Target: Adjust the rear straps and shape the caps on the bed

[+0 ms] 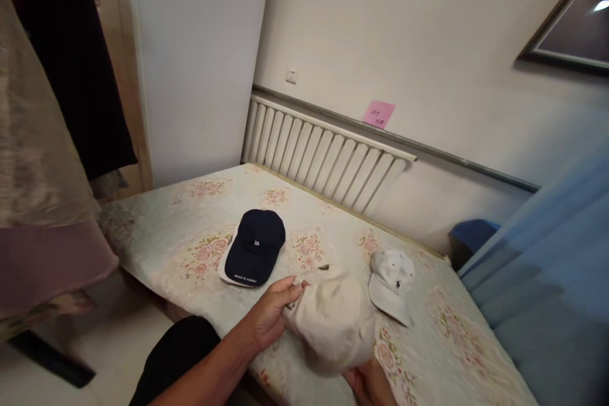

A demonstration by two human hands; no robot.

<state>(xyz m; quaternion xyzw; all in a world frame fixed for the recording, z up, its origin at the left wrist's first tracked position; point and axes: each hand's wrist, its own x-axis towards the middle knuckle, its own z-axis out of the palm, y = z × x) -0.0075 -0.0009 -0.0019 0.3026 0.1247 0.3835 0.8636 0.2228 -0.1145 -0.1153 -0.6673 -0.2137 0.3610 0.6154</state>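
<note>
A beige cap is held over the near edge of the floral mattress. My left hand pinches its left rim, fingers closed on the fabric. My right hand grips the cap from below at the bottom of the view, only partly seen. A navy cap with white lettering lies on the mattress to the left, stacked on a white brim. A white cap lies on the mattress to the right of the beige one.
A white radiator runs along the wall behind the mattress, with a pink note above it. Clothes hang at the left. A blue curtain fills the right. A blue object sits by the wall.
</note>
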